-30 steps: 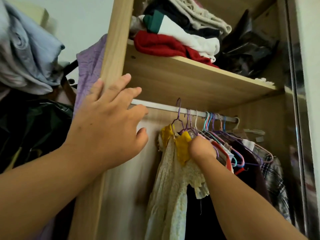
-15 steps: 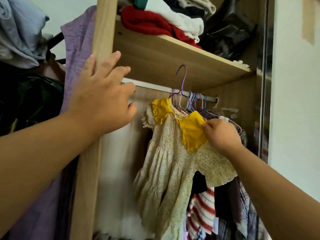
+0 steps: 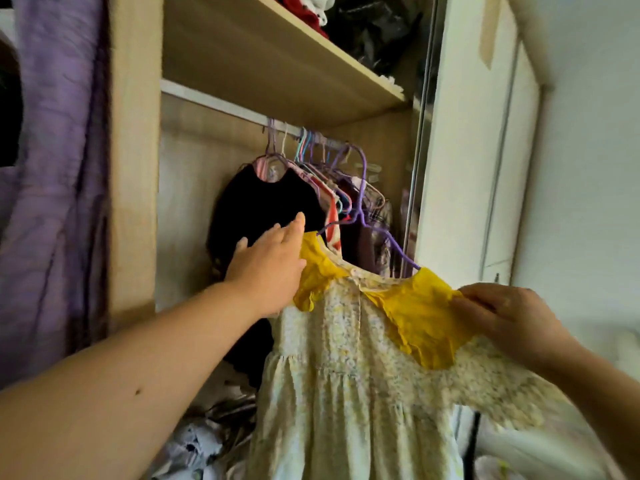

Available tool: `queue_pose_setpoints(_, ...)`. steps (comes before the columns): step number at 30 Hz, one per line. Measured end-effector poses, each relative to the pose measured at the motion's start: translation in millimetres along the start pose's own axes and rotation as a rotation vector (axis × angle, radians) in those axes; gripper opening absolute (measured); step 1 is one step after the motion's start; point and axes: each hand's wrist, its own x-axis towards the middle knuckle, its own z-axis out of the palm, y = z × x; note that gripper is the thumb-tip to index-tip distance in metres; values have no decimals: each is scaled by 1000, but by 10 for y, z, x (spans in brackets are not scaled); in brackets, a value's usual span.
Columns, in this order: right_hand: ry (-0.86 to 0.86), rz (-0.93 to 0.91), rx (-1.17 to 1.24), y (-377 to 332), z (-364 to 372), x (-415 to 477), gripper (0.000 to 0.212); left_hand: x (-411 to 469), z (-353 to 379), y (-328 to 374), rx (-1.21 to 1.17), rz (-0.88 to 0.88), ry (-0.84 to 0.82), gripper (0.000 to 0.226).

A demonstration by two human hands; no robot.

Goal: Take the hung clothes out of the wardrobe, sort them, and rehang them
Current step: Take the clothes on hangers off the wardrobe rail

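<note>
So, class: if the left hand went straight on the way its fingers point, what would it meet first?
Most likely the black garment hanging just beyond its fingertips, though depth is unclear.

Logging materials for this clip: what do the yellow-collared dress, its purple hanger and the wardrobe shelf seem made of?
Dress: thin matte cloth, possibly cotton; it creases and drapes. Purple hanger: slim wire, probably plastic-coated; smooth bends. Shelf: laminated board likely; pale wood-grain, square edge.
</note>
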Motion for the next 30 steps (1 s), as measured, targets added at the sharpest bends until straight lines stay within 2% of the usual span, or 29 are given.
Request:
queue_pose_setpoints(2,9,70,-8,15,-126,-335,25,-54,151,53,-84,45,-71,58)
queue_pose_setpoints(6,-20,200,-123,-126,-319,-984,23,-223,390,272,-214,223,-98,10)
queue_pose_setpoints(10,-12,393,-235,-355,-365,-1693,14,-556,563,545,-422,403,-165,11)
queue_pose_setpoints(15,14,601,-421,-803,-219,-2754,17,-1223,730,808,-644,649,-168,7)
queue_pose_setpoints(20,118,936,-488,-1313,69,-3887,17,-1959,837,1098,-784,859,-270,10)
queue_pose_setpoints(30,277,1524,-324,-2384,479,-6039,11,-3730,644,2182,-893,1224,-548,12)
